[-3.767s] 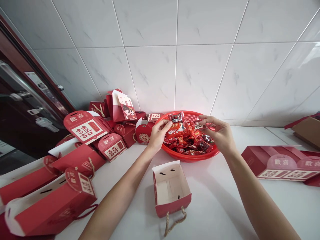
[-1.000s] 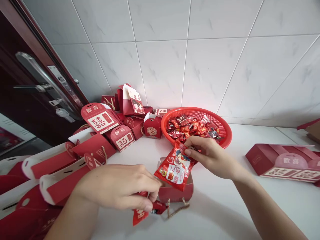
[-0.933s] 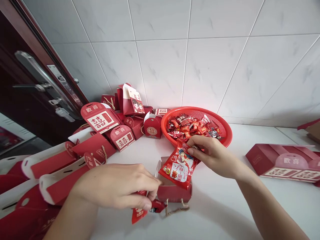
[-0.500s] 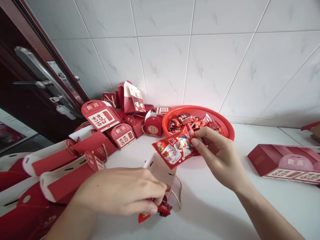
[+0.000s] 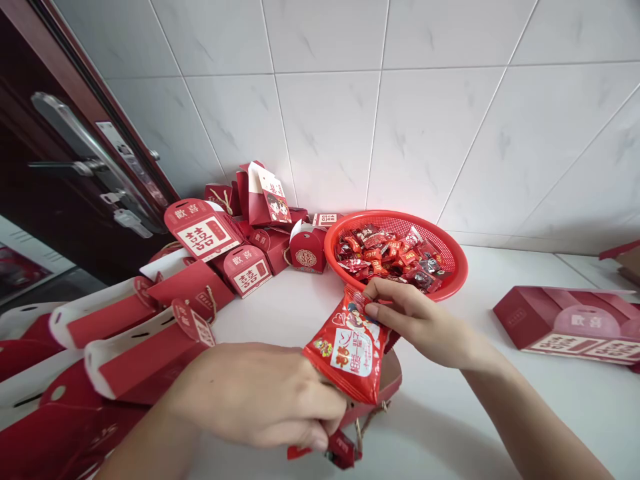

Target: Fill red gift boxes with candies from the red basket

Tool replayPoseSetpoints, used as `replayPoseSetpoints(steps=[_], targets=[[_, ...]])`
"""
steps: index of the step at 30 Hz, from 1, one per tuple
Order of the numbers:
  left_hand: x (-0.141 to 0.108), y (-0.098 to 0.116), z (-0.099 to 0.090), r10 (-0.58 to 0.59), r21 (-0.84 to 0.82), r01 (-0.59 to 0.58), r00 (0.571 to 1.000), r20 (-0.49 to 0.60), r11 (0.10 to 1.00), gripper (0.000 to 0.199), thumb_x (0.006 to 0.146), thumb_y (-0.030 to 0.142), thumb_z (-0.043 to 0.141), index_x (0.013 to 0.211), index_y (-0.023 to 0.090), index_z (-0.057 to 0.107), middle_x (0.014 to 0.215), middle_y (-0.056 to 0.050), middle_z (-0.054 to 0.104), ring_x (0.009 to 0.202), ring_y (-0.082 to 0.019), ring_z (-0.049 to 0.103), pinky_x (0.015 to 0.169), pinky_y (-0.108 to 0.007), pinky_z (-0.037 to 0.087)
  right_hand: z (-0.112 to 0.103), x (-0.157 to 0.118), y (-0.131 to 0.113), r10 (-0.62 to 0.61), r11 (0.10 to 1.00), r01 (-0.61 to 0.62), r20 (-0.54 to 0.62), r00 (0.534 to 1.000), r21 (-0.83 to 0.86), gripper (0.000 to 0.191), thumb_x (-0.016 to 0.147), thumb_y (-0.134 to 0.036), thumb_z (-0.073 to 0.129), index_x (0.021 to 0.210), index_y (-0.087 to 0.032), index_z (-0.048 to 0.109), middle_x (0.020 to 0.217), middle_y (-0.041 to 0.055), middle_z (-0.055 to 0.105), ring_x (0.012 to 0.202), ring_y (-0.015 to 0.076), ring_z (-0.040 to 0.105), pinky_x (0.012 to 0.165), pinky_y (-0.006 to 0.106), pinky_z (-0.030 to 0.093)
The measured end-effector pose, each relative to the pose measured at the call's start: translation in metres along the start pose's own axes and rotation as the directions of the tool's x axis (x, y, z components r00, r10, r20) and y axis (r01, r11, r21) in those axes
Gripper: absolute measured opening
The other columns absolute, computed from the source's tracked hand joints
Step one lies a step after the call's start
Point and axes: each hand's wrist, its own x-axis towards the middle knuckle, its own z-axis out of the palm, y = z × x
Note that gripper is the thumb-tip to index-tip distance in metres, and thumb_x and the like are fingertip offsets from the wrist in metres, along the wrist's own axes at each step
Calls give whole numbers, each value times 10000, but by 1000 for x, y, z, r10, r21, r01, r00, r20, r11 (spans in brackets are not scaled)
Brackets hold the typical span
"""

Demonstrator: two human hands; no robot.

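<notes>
Between the thumb and fingers of my right hand (image 5: pixel 420 320) is a red printed snack packet (image 5: pixel 350 353), gripped near its upper end. Behind and below the packet is an open red gift box (image 5: pixel 393 380) with a twine handle (image 5: pixel 373 420); the packet and my left hand hide most of it. My left hand (image 5: pixel 280 400) is closed on small dark-red wrapped candies (image 5: pixel 345 448), which stick out below its fingers in front of the box. How many candies it holds is hidden.
A red plastic basket (image 5: pixel 455 270) with many wrapped candies stands by the tiled wall. Red gift boxes (image 5: pixel 200 233), some open, crowd the left side near a dark door (image 5: pixel 55 207). Another red box (image 5: pixel 565 327) lies at the right on the white tabletop (image 5: pixel 450 427).
My right hand has brought the packet down and toward me, over the box. My left hand has moved slightly right and down with the candies, and the box has shifted right and turned.
</notes>
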Motion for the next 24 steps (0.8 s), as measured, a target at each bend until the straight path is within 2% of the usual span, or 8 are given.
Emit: replayPoseSetpoints(steps=[2,6,9,15,17,20,22,24], targets=[[-5,-1,-4,-7,22,7,1000,-4,1000,211,917,187,718,781,198,558,770,16,680,641,-130,572,558,-232,382,-5,-2,0,-12,989,8,-32,999,-147,260,1031,-398,514,846,-215,493,726,-37,477,620,116,426,535,244,372],[-13,3,-7,-131,34,133,989,-67,990,243,955,133,650,748,201,544,757,27,666,690,-135,611,642,-227,411,-13,-5,-3,-59,916,2,-131,990,-402,228,1021,-281,445,798,-234,447,674,-41,449,582,127,392,509,256,329],[-16,8,-5,-194,54,198,978,-72,979,208,953,112,643,779,203,572,788,32,682,724,-140,633,663,-232,412,-12,-6,-5,-105,867,9,-165,981,-499,246,1020,-242,411,774,-243,421,637,-44,428,552,131,356,483,259,294],[-15,9,0,-198,71,203,977,-76,977,198,952,99,626,795,210,581,817,30,698,708,-147,629,634,-254,404,-3,-5,-6,-250,765,46,-230,941,-643,247,1039,-203,375,802,-243,434,722,-6,504,591,145,399,531,273,327],[-14,8,-2,-194,51,199,977,-91,979,219,935,91,647,769,211,570,779,40,673,695,-141,620,616,-252,400,-2,-6,-6,-263,723,68,-182,948,-688,246,1043,-177,367,816,-238,444,759,6,522,594,140,417,530,269,328],[-13,6,-5,-221,33,225,970,-100,974,241,915,77,664,742,209,559,740,42,649,678,-140,607,579,-251,386,0,-12,-8,-219,610,179,53,974,-772,267,1011,-99,411,781,-217,475,769,9,520,563,117,387,495,264,286],[-12,6,-6,-233,34,237,969,-86,971,239,911,69,660,740,205,565,734,39,648,661,-137,600,562,-252,378,2,-16,-10,-182,533,251,180,967,-808,264,963,-30,454,780,-200,540,761,8,516,545,109,364,471,267,254],[-11,7,-5,-234,43,238,969,-81,970,224,914,69,653,750,203,580,746,34,657,661,-138,603,558,-251,378,7,-20,-12,-202,485,283,209,957,-828,267,938,11,473,870,-188,638,799,25,549,553,115,393,473,271,268]])
